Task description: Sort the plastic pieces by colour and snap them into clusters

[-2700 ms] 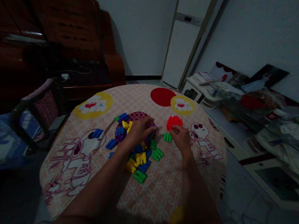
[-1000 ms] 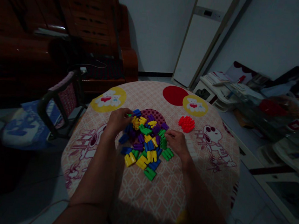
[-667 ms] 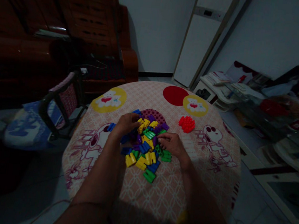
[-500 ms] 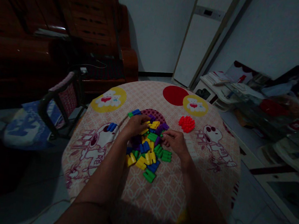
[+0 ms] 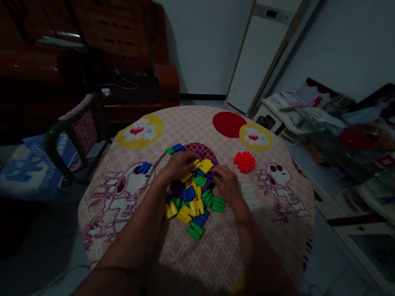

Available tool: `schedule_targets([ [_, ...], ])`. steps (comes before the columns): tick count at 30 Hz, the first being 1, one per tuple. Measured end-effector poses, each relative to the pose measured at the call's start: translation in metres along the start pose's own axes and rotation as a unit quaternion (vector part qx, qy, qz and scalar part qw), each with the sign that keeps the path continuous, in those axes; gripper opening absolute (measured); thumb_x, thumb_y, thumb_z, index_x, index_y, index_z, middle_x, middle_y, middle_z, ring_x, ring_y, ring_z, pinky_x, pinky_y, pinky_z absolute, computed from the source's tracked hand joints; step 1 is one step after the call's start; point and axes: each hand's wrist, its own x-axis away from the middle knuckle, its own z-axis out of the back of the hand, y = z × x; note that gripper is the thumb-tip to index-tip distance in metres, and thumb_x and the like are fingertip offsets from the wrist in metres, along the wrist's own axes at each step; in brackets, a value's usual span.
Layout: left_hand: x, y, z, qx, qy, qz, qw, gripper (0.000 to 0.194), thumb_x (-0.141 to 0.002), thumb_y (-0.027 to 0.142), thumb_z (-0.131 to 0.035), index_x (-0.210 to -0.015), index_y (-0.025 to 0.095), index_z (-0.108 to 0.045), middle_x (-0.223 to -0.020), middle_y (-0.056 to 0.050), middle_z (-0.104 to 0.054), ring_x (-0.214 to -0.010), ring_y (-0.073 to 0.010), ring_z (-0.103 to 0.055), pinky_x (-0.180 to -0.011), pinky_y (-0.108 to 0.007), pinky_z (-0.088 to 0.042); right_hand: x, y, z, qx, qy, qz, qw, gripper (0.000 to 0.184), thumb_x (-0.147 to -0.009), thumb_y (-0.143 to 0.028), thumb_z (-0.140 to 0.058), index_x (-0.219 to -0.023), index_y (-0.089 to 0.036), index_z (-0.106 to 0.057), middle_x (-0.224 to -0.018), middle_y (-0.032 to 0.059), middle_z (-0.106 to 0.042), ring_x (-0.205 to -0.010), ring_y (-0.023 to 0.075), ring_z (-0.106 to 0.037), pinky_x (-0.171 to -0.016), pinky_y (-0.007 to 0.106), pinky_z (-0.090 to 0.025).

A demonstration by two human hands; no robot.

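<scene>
A loose pile of plastic building blocks in yellow, blue, green and purple lies on the round table. My left hand (image 5: 181,166) is at the pile's far left side, its fingers closed on a yellow block (image 5: 196,164). Across from it, my right hand (image 5: 228,184) has its fingers bent together at the pile's right edge. Its fingertips are beside another yellow block (image 5: 206,166); what they pinch is hidden. Below the hands lie a blue block (image 5: 189,194), green blocks (image 5: 218,204) and a near green block (image 5: 195,231).
A cluster of red blocks (image 5: 244,162) sits right of the pile. Blue blocks (image 5: 145,167) lie to the left on the patterned tablecloth (image 5: 203,265). A chair (image 5: 80,136) stands at the table's left, a cluttered glass-topped cabinet (image 5: 341,143) at the right.
My right hand has moved slightly up and inward over the pile's edge, toward the yellow block. The left hand stays at nearly the same spot. The view has shifted a little.
</scene>
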Motion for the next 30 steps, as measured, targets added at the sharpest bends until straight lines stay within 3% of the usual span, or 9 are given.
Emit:
schedule_targets([
  [5,0.0,-0.001,0.0,0.011,0.003,0.002,1.0,0.046,-0.074,0.026,-0.054,-0.114,0.016,-0.073,-0.103,-0.007,-0.076,-0.089,-0.0219,-0.068,-0.08,-0.031,-0.054,0.0,0.0,0.01,-0.021,0.042,-0.034,0.998,0.018,-0.08,-0.017,-0.064,-0.094,-0.02,-0.074,-0.098,0.0075,-0.073,-0.093,0.0209,-0.067,-0.085,0.032,-0.053],
  [10,0.0,-0.003,0.003,0.014,0.014,0.013,1.0,0.043,-0.076,0.03,-0.056,-0.111,0.014,-0.074,-0.103,-0.008,-0.076,-0.091,-0.0238,-0.068,-0.079,-0.032,-0.053,0.003,0.022,0.05,-0.024,0.242,-0.151,0.958,0.027,-0.083,-0.034,-0.063,-0.101,-0.017,-0.074,-0.09,0.0061,-0.075,-0.077,0.0197,-0.066,-0.073,0.032,-0.053],
  [14,-0.001,-0.002,0.002,0.039,0.01,0.026,0.999,0.043,-0.076,0.033,-0.057,-0.111,0.014,-0.073,-0.098,-0.008,-0.076,-0.087,-0.0238,-0.069,-0.075,-0.031,-0.053,0.006,0.056,0.094,0.077,0.356,-0.203,0.909,0.031,-0.08,-0.029,-0.058,-0.102,-0.013,-0.074,-0.091,0.0094,-0.074,-0.08,0.0222,-0.067,-0.078,0.035,-0.052],
  [18,0.001,-0.002,0.004,0.058,0.026,0.039,0.997,0.039,-0.075,0.031,-0.058,-0.106,0.015,-0.075,-0.092,-0.006,-0.076,-0.083,-0.0226,-0.068,-0.072,-0.029,-0.053,0.005,0.087,0.122,0.221,0.352,-0.253,0.874,0.028,-0.074,-0.019,-0.056,-0.094,-0.013,-0.074,-0.093,0.0129,-0.074,-0.086,0.025,-0.066,-0.084,0.036,-0.049],
  [23,0.003,-0.011,0.01,0.048,0.065,0.059,0.995,0.037,-0.075,0.033,-0.06,-0.105,0.016,-0.075,-0.093,-0.005,-0.077,-0.082,-0.0218,-0.069,-0.073,-0.029,-0.052,0.004,0.111,0.127,0.308,0.318,-0.287,0.85,0.03,-0.075,-0.017,-0.054,-0.098,-0.012,-0.073,-0.093,0.0148,-0.072,-0.088,0.0253,-0.063,-0.085,0.037,-0.047],
  [26,0.003,-0.018,0.014,0.026,0.089,0.066,0.993,0.038,-0.076,0.034,-0.06,-0.107,0.017,-0.074,-0.095,-0.006,-0.078,-0.083,-0.0219,-0.07,-0.077,-0.03,-0.053,0.006,0.113,0.125,0.328,0.293,-0.293,0.849,0.034,-0.077,-0.017,-0.053,-0.105,-0.011,-0.072,-0.095,0.0156,-0.071,-0.09,0.0255,-0.062,-0.087,0.039,-0.047],
  [30,0.006,-0.026,0.023,-0.038,0.132,0.099,0.986,0.037,-0.077,0.032,-0.059,-0.106,0.016,-0.076,-0.097,-0.008,-0.078,-0.087,-0.0233,-0.07,-0.08,-0.03,-0.052,0.005,0.1,0.122,0.331,0.344,-0.254,0.841,0.04,-0.084,-0.022,-0.05,-0.118,-0.01,-0.068,-0.103,0.0186,-0.069,-0.095,0.0278,-0.063,-0.088,0.042,-0.047],
])
